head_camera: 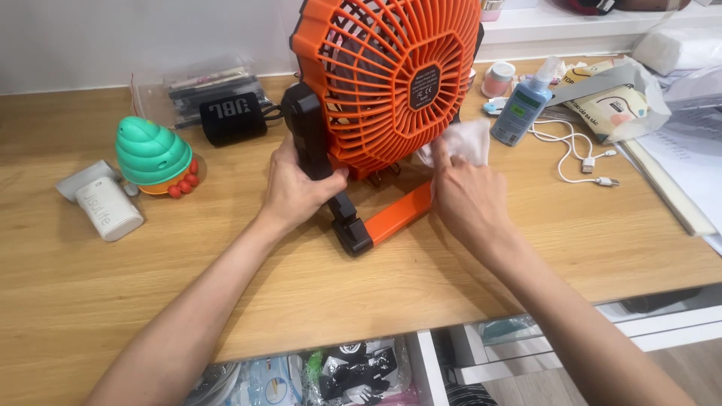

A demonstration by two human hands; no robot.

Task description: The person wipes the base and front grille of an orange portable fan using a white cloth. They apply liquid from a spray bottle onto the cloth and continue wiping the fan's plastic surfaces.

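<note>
Wooden and light brown, the big desk (226, 301) fills most of the view. On it stands an orange fan (387, 75) with a round grille, near the back edge of the desk. It sits on a black and orange stand (383, 222) that lies flat on the wood.

The left hand (297, 188) is wrapped around the black side post of the fan, fingers closed tight on it. The right hand (466, 199) is at the lower right of the grille. Its fingers press a white wipe (470, 139) against the fan, with one finger pointing up along the wipe.

To the left sits a black speaker (233, 116) in front of a clear bag of small things (192, 83). Closer to the left edge is a green cone-shaped toy (150, 150) with red beads at its base. Just beside the toy lies a small white gadget (109, 207).

To the right of the fan stands a blue spray bottle (523, 105), close to the wipe. A white cable (579, 154) curls on the wood near the bottle. Behind the bottle is a small pink jar (498, 77). A grey pouch (617, 94) lies at the far right, beside some papers (692, 158).
</note>
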